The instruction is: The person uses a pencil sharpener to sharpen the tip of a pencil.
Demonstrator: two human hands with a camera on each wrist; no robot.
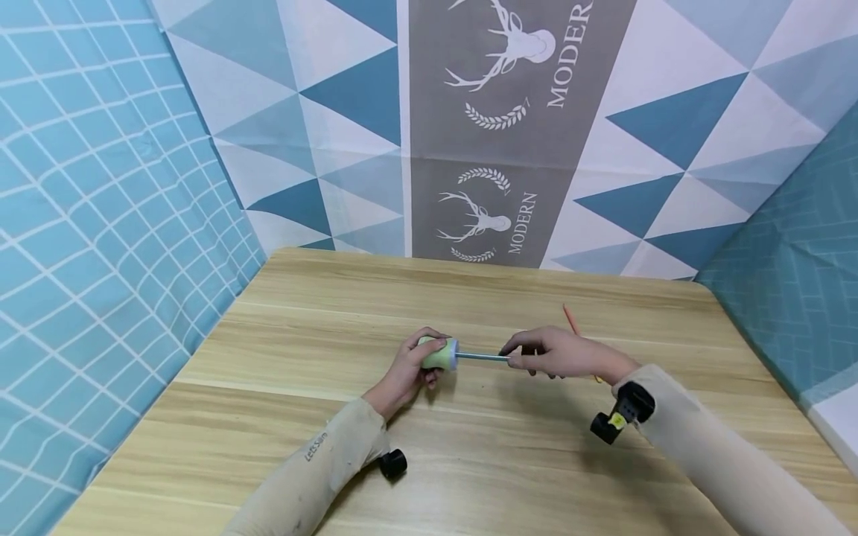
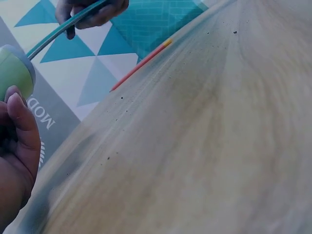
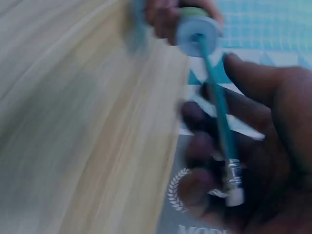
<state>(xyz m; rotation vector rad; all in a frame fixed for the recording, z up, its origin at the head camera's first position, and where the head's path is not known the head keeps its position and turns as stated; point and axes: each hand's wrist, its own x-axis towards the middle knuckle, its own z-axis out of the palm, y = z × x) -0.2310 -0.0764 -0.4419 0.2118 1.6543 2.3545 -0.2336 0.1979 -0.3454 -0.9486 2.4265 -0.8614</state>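
My left hand (image 1: 405,366) grips a pale green, barrel-shaped pencil sharpener (image 1: 437,355) with a lavender end face, holding it over the table. A teal pencil (image 1: 481,356) has its tip in the hole of that face and points right. My right hand (image 1: 553,351) is around the pencil's far end, fingers loosely bent. In the right wrist view a gap shows between the thumb (image 3: 251,75) and the fingers, and the pencil passes between them. Its silver ferrule (image 3: 234,173) and white eraser (image 3: 235,197) lie in front of the palm.
A thin orange-red stick (image 1: 570,318) with a yellow end lies on the wooden table (image 1: 322,447) behind my right forearm, which partly hides it. Patterned cloth (image 1: 348,112) hangs along the back, and blue cloths stand at both sides.
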